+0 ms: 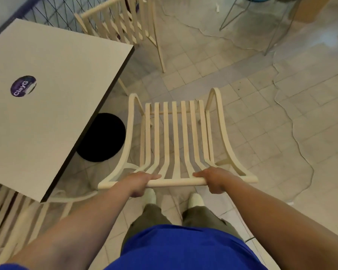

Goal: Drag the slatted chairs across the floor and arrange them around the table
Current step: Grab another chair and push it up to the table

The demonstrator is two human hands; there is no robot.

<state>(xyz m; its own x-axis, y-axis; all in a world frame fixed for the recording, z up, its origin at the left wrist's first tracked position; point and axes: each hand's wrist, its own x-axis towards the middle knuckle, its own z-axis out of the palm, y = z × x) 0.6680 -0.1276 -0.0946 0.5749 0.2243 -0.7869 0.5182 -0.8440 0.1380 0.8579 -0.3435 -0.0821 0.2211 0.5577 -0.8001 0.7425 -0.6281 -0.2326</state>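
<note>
The slatted chair [176,137] stands directly in front of the person, on the tiled floor [248,121], just beside the right edge of the table [57,98] and, as far as one can see, not touching it. Its slats run away from the person, so its long axis lies almost along that table edge and the seat opens forward, not toward the table. Both hands hold the top rail [177,183] from behind. The left hand [142,183] has its fingers curled over the rail on the table side. The right hand [216,181] grips it in the same way, further from the table. I judge that the coming move turns on this: the table lies to the left of the chair, so the chair probably must be swung to the left, with the left hand nearer to the pivot. The chair is of pale cream material, maybe painted wood or metal, with thin curved slats and rounded side loops; it looks light and stiff. The table top is flat, pale and matt with a dark edge, it carries a round purple sticker [23,86], and a black round base [101,137] shows under it. A second chair [123,22] stands at its far right corner and a third chair [14,221] at its near corner. The floor shines with a film of water [300,75], so the legs may slide easily.
</note>
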